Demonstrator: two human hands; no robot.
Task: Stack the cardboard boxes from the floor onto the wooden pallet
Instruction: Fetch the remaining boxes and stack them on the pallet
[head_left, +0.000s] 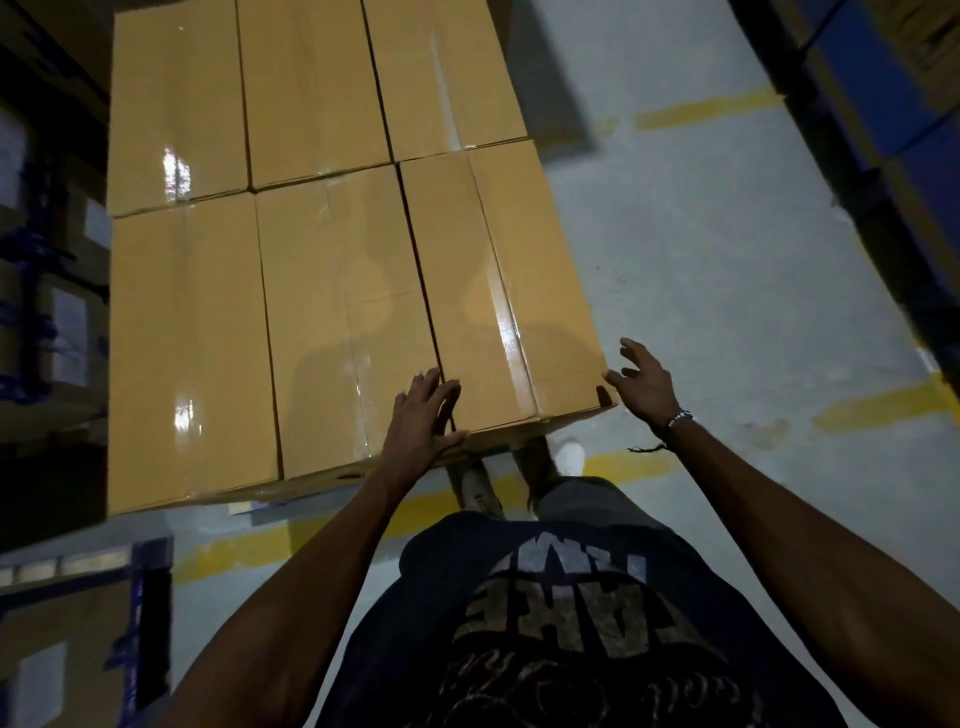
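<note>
The pale grey concrete floor (727, 270) bears worn yellow painted lines (706, 111). A block of tan taped cardboard boxes (332, 291) stands above it, packed side by side in two rows.

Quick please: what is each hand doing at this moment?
Left hand: open, fingers flat on the near boxes' tops.
Right hand: open, fingers spread beside the box corner; contact cannot be told.
</note>
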